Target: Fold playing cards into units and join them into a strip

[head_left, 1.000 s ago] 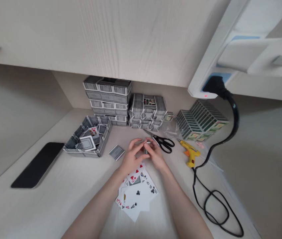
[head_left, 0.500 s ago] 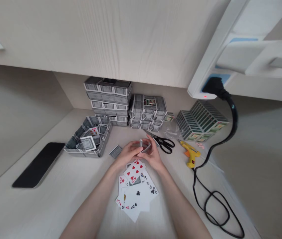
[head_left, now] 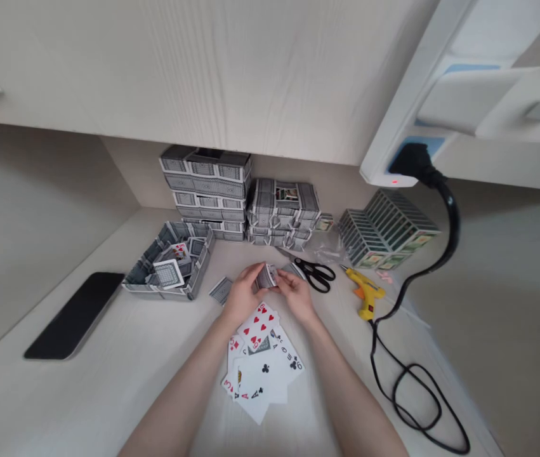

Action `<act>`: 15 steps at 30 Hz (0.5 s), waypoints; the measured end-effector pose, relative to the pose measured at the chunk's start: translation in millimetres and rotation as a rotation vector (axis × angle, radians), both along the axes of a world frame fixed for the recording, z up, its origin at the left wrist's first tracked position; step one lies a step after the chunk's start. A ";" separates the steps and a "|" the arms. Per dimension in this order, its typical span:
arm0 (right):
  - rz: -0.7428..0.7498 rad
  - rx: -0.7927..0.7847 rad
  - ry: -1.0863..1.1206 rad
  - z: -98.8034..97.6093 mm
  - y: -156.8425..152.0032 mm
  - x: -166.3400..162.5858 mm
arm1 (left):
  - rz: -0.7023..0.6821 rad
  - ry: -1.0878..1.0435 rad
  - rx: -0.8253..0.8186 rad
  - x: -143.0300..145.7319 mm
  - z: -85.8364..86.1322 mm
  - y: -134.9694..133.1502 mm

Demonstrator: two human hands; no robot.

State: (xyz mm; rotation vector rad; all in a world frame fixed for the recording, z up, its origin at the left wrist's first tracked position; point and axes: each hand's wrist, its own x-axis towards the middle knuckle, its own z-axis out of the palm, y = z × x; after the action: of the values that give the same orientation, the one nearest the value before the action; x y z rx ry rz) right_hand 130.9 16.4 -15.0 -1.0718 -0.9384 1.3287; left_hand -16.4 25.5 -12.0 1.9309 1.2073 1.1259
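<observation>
Between my hands is a folded playing card point(head_left: 266, 277) with a grey patterned back. My left hand point(head_left: 245, 293) grips its left side, thumb in front and fingers behind. At its right edge my right hand point(head_left: 295, 293) pinches it with thumb and fingertips. Just below, a loose pile of face-up playing cards point(head_left: 263, 374) lies on the desk, with a six of hearts point(head_left: 259, 326) on top at the far end. A grey-backed card point(head_left: 221, 290) rests left of my left hand. Black-handled scissors point(head_left: 318, 275) lie beyond my right hand, blades pointing left.
An open box made of cards point(head_left: 192, 285) holds several cards at left, near a black phone point(head_left: 74, 315). Card-built boxes point(head_left: 210, 190) are stacked at the back. A yellow glue gun point(head_left: 365, 293) with a black cable point(head_left: 396, 387) and stacked card packs point(head_left: 388, 228) are at right.
The card between my hands has turned, so its patterned back now shows. My left hand has shifted slightly right and up around it; my right fingers have moved to its right edge.
</observation>
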 end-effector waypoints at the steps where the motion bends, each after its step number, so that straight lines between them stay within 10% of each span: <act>1: 0.022 0.003 0.003 0.6 -0.6 0.2 | 0.017 0.062 0.030 0.0 2.6 -1.3; 15: 0.048 0.049 -0.133 10.4 -4.4 4.2 | -0.023 -0.055 -0.016 3.0 2.8 -5.5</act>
State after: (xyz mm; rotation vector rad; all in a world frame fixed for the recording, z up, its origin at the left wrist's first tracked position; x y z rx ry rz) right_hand 135.1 12.0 -4.7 -1.1162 -1.0961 1.2794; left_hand -13.4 20.0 -9.2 1.8848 1.1588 1.1473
